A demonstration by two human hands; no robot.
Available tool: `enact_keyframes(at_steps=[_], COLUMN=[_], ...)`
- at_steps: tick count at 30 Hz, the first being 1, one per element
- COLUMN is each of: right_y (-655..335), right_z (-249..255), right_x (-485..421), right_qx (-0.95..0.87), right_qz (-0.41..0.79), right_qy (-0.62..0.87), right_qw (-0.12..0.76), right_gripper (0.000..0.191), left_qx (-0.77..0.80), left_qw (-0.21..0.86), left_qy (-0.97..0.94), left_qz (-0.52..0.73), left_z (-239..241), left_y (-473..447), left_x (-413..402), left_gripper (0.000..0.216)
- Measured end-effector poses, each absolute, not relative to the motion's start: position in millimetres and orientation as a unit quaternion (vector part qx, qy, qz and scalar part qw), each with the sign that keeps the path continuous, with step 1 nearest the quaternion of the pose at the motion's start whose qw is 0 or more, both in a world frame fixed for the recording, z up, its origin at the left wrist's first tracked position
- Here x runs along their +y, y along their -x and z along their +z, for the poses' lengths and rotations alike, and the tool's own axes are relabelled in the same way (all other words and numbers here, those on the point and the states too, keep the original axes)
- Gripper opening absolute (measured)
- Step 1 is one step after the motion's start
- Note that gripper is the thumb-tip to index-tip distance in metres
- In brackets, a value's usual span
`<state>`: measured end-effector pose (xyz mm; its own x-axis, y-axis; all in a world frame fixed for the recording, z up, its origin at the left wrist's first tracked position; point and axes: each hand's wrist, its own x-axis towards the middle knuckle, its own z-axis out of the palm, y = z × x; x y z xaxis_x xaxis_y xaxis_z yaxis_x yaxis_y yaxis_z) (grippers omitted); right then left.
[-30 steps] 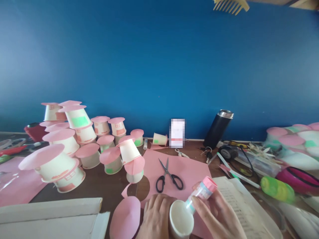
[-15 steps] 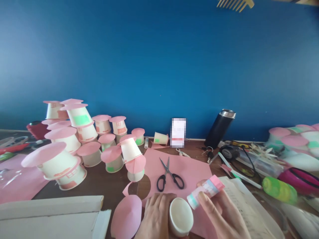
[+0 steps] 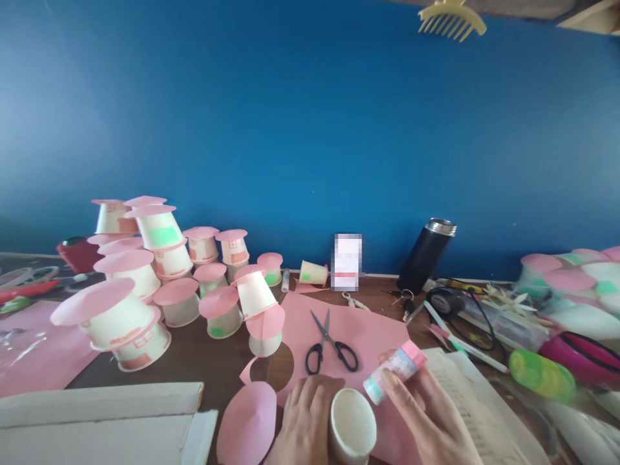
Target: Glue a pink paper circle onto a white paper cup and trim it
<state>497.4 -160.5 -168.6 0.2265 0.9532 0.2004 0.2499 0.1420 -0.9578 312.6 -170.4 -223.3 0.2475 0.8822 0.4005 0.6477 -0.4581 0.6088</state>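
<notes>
My left hand [image 3: 305, 423] is wrapped against the side of a white paper cup [image 3: 353, 426], whose open mouth faces up towards me. One finger curls behind the cup; the thumb is hidden. A glue stick [image 3: 396, 372] with a pink end is gripped between the thumb and fingers of my right hand [image 3: 429, 410], just right of the cup. Beneath both hands lies pink paper [image 3: 382, 336], with black-handled scissors [image 3: 329, 342] spread apart on it. A pink paper cone [image 3: 248, 423] rests left of my left hand.
Stacked upside-down cups with pink roofs [image 3: 128, 265] crowd the left. White cardboard [image 3: 106, 426] lies front left. A black flask [image 3: 426, 255] leans on the blue wall, beside a pixelated white rectangle [image 3: 347, 258]. Pens, a green bottle [image 3: 540, 374] and more decorated cups [image 3: 571, 279] fill the right.
The view has tilted up slightly, showing more of the yellow claw clip at the top. The glue stick has shifted slightly left; both hands keep their holds.
</notes>
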Motion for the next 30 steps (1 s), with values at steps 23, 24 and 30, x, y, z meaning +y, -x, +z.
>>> enact_keyframes(at_steps=[23, 24, 30], right_y=[-491, -491, -495], right_z=[-159, -162, -181], right_x=[-163, -164, -172], right_qx=[-0.512, -0.516, -0.597], right_qz=[0.446, 0.439, 0.227], right_qy=[0.497, 0.501, 0.528], right_qw=[0.540, 0.539, 0.559], right_gripper=[0.031, 0.030, 0.039], left_qx=[0.539, 0.523, 0.487], left_qw=[0.104, 0.116, 0.161], left_qy=[-0.749, -0.756, -0.776], left_qz=[0.372, 0.377, 0.368], left_z=[-243, -241, -223], left_y=[-306, -305, -305], left_x=[-172, -171, -163], left_gripper=[0.079, 0.073, 0.040])
